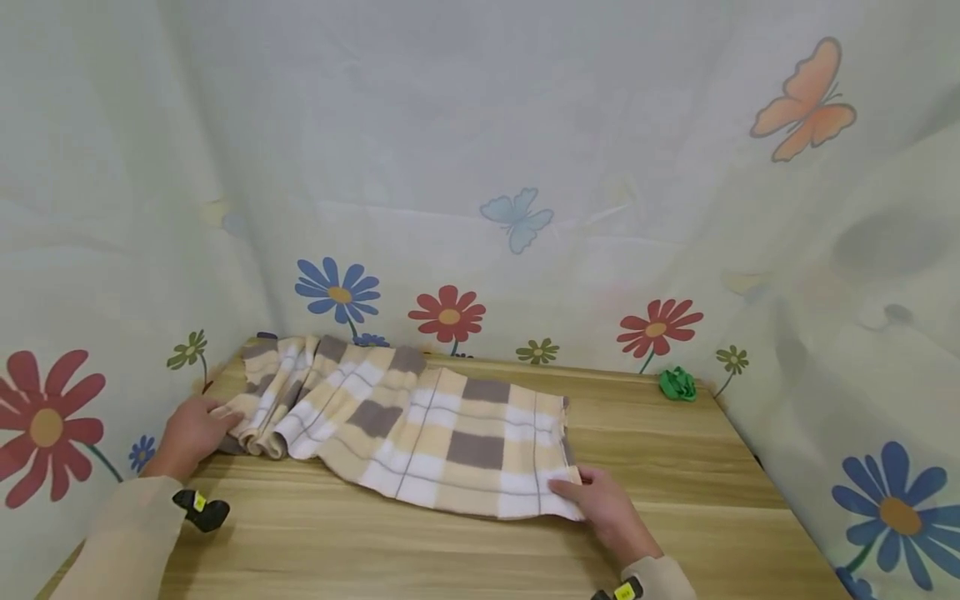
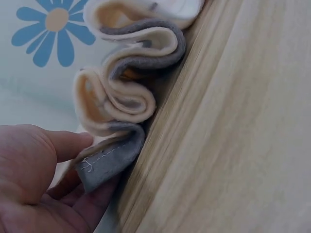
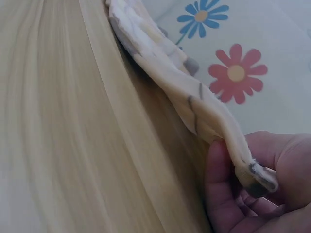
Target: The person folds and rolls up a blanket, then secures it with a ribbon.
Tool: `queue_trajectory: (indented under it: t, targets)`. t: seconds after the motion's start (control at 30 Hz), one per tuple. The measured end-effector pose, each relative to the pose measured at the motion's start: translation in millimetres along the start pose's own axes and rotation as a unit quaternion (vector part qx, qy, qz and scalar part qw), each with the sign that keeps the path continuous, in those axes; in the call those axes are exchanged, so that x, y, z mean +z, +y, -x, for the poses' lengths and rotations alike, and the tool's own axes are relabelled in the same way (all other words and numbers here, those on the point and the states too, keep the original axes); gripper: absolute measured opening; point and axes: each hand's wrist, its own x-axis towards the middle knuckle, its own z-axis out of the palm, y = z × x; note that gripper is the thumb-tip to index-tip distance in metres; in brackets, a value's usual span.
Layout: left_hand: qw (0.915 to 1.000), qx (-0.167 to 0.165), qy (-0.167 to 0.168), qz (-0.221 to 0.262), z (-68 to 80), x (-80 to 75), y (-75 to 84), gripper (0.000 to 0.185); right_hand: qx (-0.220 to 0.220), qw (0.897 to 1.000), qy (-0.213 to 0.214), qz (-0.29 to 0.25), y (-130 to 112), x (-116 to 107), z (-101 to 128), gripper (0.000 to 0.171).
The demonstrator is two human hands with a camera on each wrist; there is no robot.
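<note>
A checked fleece cloth in cream, beige and grey lies across the wooden table, bunched in folds at its left end. My left hand holds the bunched left end; in the left wrist view thumb and fingers pinch a grey stitched corner of the cloth. My right hand grips the near right corner. In the right wrist view the folded cloth edge is pinched between thumb and fingers, lifted slightly off the table.
A small green crumpled object lies at the table's far right edge. A flowered and butterfly-printed curtain surrounds the table on three sides. Bare wood stretches right of the cloth and along the near edge.
</note>
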Motion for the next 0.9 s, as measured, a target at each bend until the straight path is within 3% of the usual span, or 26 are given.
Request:
queue_trajectory:
  t: [0.27,0.37,0.53,0.73,0.9]
  targets:
    - [0.9989,0.044,0.010,0.006,4.0,-1.3,-4.2,0.048,0.026,0.998,0.051,0.035,13.6,-44.0,9.2,0.052]
    - [0.9982,0.059,0.012,-0.001,6.7,-2.8,-5.6,0.051,0.032,0.997,0.056,0.037,16.8,-59.7,10.5,0.057]
    - [0.9986,0.051,-0.001,-0.013,13.2,-8.5,-6.8,0.060,0.035,0.997,0.056,0.034,23.0,-83.8,10.7,0.060]
    - [0.9983,0.044,-0.025,-0.028,22.5,-20.0,-5.6,0.054,0.049,0.994,0.073,0.070,31.3,-111.5,12.5,0.070]
    - [0.9979,0.039,-0.037,-0.036,28.1,-24.4,-6.6,0.054,0.057,0.993,0.090,0.050,38.8,-131.2,13.3,0.077]
